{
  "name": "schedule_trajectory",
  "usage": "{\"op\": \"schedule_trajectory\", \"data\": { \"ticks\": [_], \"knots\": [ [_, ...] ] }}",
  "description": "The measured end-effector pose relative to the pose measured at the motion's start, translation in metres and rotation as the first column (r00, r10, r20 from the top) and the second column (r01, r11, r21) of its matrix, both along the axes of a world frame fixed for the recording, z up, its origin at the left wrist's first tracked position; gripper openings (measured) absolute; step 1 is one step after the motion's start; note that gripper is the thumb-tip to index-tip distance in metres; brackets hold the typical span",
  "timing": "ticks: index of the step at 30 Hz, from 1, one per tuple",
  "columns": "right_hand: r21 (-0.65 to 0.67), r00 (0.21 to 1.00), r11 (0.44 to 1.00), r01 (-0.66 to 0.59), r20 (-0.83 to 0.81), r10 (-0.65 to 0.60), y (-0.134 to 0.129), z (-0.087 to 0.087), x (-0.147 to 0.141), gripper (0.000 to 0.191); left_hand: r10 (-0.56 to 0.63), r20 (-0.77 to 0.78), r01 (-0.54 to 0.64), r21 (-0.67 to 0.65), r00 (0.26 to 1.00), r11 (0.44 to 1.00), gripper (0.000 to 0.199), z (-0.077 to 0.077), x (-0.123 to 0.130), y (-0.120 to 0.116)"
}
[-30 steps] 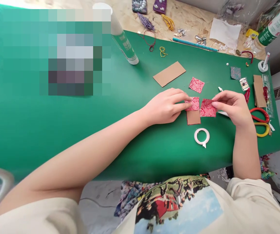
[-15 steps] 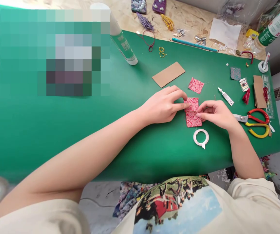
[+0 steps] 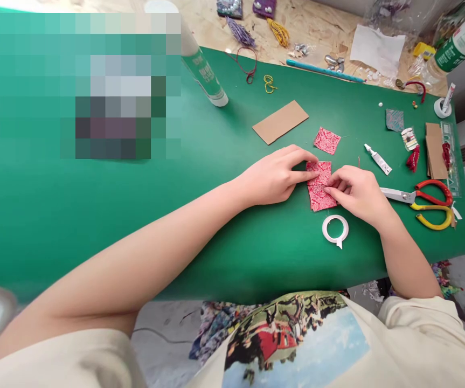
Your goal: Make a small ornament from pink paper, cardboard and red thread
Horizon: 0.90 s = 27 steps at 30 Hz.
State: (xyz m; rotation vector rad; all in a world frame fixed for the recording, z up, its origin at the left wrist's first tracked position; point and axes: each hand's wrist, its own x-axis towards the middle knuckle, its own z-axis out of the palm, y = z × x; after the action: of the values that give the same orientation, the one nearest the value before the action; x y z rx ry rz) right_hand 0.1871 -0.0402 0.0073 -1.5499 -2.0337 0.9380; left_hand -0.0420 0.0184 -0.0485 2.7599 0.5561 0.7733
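Note:
Two red-and-white patterned fabric squares lie one above the other in front of me, their edges meeting. My left hand (image 3: 276, 175) presses the upper square (image 3: 324, 168) with outstretched, parted fingers. With thumb and index finger together, my right hand (image 3: 355, 191) pinches at the lower square (image 3: 321, 199) along its upper edge, near the seam between the two. Those fingertips cover part of the fabric. Another red patterned square (image 3: 327, 140) lies just beyond. Close below the squares rests a roll of white tape (image 3: 335, 230) with its end sticking out.
Scissors (image 3: 430, 199) with red and yellow handles lie right of my right hand, near a small white tube (image 3: 377, 159). Beyond my left hand is a cardboard strip (image 3: 280, 122). A tall green-and-white bottle (image 3: 206, 75) stands at the back. Cardboard pieces (image 3: 435, 151) lie far right.
The view has shifted slightly. My right hand's fingers have curled a little more at the lower square, which is turned slightly. My left hand stays pressed on the upper square.

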Motion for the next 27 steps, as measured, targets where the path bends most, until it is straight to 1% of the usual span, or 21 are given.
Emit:
{"op": "schedule_trajectory", "data": {
  "ticks": [3, 11, 13, 16, 17, 19, 21, 24, 27],
  "knots": [
    [0.018, 1.0, 1.0, -0.006, 0.009, 0.005, 0.0, 0.0, 0.001, 0.015, -0.012, 0.002, 0.012, -0.032, 1.0, 0.999, 0.038, 0.0, 0.0, 0.0],
    [0.032, 1.0, 0.999, -0.008, 0.017, 0.007, -0.001, -0.002, -0.001, 0.012, -0.029, 0.057, 0.029, 0.004, 0.998, 1.0, 0.036, -0.001, 0.002, 0.001],
    [0.067, 1.0, 0.998, -0.011, 0.025, 0.01, 0.0, 0.002, 0.004, 0.007, -0.025, 0.053, 0.025, 0.013, 0.998, 1.0, 0.036, 0.0, 0.002, 0.001],
    [0.178, 0.997, 0.984, -0.028, 0.07, 0.016, 0.003, 0.016, 0.023, 0.016, -0.03, 0.053, 0.028, 0.04, 0.998, 0.999, 0.035, 0.001, 0.002, 0.001],
    [0.207, 0.994, 0.977, -0.052, 0.1, 0.032, 0.004, 0.02, 0.032, 0.016, -0.032, 0.054, 0.03, 0.047, 0.998, 0.998, 0.035, 0.001, 0.002, 0.001],
    [0.185, 0.978, 0.973, -0.138, 0.18, 0.104, 0.007, 0.027, 0.05, 0.017, -0.033, 0.058, 0.03, 0.049, 0.998, 0.998, 0.035, 0.001, 0.003, 0.001],
    [0.101, 0.944, 0.973, -0.207, 0.284, 0.171, 0.011, 0.03, 0.063, 0.02, -0.032, 0.067, 0.028, 0.047, 0.997, 0.998, 0.036, 0.0, 0.003, 0.001],
    [-0.015, 0.904, 0.976, -0.216, 0.374, 0.206, 0.014, 0.028, 0.074, 0.026, -0.035, 0.097, 0.03, 0.052, 0.995, 0.998, 0.035, -0.001, 0.004, 0.002],
    [-0.068, 0.905, 0.983, -0.172, 0.382, 0.185, 0.014, 0.026, 0.077, 0.03, -0.042, 0.116, 0.035, 0.06, 0.992, 0.998, 0.034, -0.001, 0.005, 0.002]
  ]
}}
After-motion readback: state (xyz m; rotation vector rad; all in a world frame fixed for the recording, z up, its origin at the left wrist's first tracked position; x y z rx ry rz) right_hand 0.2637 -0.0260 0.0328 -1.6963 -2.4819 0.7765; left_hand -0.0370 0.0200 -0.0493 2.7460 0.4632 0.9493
